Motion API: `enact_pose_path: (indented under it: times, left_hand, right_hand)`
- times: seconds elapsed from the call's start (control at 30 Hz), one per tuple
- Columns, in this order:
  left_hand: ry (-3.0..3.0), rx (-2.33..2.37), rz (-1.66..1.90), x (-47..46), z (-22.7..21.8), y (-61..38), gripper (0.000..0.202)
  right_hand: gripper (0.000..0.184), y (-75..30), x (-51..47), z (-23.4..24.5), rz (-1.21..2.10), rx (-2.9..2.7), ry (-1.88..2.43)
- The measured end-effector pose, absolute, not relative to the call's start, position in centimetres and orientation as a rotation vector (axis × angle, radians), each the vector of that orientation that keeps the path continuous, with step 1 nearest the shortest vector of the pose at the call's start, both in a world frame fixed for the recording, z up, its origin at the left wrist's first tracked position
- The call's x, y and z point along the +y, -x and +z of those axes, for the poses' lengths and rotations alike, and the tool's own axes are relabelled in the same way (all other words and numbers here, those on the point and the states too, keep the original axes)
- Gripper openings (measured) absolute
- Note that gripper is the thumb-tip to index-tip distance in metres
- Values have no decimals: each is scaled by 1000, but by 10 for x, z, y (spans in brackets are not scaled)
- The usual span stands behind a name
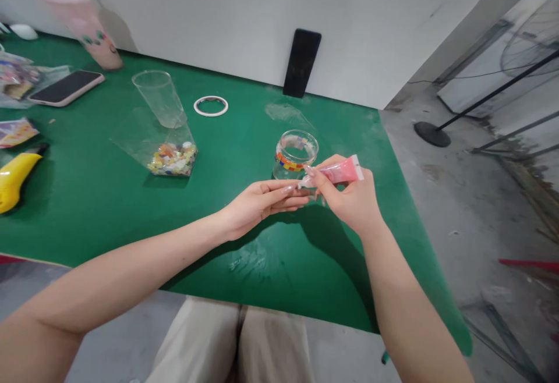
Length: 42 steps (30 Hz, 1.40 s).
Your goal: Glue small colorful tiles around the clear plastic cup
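My right hand is closed round a pink squeeze tube, its crimped end up to the right and its nozzle pointing left. That nozzle meets the fingertips of my left hand. The left thumb presses against the fingers; whatever lies between them is too small or hidden to name. Just behind both hands stands a clear glass jar with a band of coloured mosaic tiles around it, its lower part partly covered by my fingers.
Left of the jar, a clear bag of mosaic pieces lies before a clear plastic cup. A white ring lies behind. A black phone leans on the wall. Farther left are another phone, a pink tumbler and a yellow tool.
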<state>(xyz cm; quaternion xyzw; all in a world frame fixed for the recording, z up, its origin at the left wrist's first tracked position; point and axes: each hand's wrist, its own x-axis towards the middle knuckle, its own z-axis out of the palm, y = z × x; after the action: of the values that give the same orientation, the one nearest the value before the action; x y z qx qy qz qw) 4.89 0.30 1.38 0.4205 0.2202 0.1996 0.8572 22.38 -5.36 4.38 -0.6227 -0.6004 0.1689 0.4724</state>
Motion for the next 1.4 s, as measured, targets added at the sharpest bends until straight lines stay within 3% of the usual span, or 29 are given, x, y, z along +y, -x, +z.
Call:
enact_pose_path:
  times: [0.67, 1.4]
  left_hand:
    - [-813, 545, 381, 5, 16, -48, 20]
    - [-672, 508, 277, 7, 17, -48, 29]
  right_hand:
    - [17, -223, -53, 45, 437, -1455, 1552]
    - [39, -265, -39, 36, 898, -1176, 1773]
